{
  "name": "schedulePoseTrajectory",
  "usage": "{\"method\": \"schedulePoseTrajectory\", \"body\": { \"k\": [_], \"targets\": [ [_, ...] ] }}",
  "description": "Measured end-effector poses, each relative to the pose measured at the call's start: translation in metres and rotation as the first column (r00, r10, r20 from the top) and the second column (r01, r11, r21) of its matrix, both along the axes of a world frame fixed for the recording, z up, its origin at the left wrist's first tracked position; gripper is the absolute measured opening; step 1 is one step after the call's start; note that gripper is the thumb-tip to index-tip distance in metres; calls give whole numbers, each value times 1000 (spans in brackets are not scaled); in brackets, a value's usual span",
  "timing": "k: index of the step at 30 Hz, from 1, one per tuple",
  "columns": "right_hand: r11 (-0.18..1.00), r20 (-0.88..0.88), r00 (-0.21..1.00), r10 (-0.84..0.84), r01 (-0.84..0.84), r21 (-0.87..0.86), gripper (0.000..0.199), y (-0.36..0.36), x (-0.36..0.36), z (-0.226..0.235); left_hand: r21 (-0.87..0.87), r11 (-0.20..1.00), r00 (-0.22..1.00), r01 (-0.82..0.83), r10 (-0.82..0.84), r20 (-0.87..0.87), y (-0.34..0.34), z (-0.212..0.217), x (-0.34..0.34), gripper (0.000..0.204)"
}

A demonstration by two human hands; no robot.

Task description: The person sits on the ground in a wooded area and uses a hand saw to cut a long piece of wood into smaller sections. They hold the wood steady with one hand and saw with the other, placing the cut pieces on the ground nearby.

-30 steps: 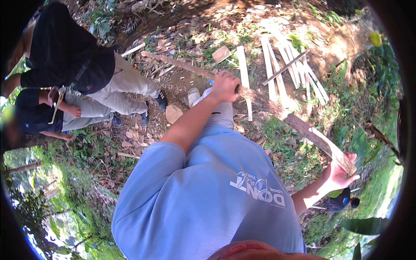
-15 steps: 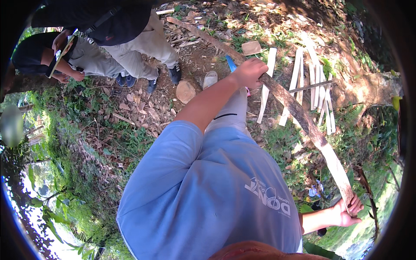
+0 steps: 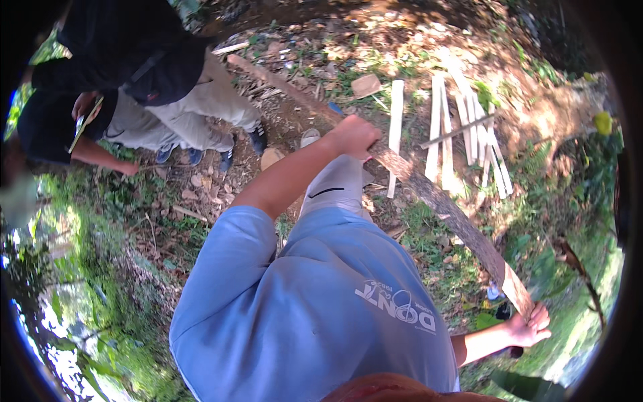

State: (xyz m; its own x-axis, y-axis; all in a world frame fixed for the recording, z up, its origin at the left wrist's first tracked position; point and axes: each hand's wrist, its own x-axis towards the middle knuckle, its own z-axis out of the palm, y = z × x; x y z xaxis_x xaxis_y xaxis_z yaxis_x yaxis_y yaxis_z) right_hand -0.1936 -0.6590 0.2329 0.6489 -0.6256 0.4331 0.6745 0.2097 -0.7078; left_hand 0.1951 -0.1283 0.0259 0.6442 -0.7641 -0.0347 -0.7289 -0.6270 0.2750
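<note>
In the head view, a branch (image 3: pixel 455 218) is held slantwise in front of the body, above the ground (image 3: pixel 422 228), from the upper left to the lower right. It is gripped partway along by the left hand (image 3: pixel 357 136), whose fingers are closed around it. Its lower-right end, where paler wood is shown, is gripped by the right hand (image 3: pixel 528 327), with the fingers curled around the wood. The rest of the branch is covered in brown bark. A blue thing (image 3: pixel 335 108) is partly hidden by the branch near the left hand; what it is cannot be told. Beyond, pale strips (image 3: pixel 435 127) are spread on the ground, and some are crossed by a thin stick (image 3: pixel 459 130). A flat block (image 3: pixel 366 86) is seen near them. At the upper left, light trousers (image 3: pixel 181 117) and a dark top (image 3: pixel 161 74) are worn by a standing person, beside whom a narrow object (image 3: pixel 84 124) is held by another person (image 3: pixel 50 127).
</note>
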Motion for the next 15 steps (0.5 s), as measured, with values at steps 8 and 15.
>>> {"method": "schedulePoseTrajectory", "body": {
  "k": [8,15],
  "targets": [
    [876,245,961,129,-226,426,95,33,83,-82,186,971,988,-153,147,41,46,-49,25,37],
    [771,114,993,-40,-42,636,75,76,133,-80,335,931,988,-146,155,-1,67,-78,25,56]
  ]
}}
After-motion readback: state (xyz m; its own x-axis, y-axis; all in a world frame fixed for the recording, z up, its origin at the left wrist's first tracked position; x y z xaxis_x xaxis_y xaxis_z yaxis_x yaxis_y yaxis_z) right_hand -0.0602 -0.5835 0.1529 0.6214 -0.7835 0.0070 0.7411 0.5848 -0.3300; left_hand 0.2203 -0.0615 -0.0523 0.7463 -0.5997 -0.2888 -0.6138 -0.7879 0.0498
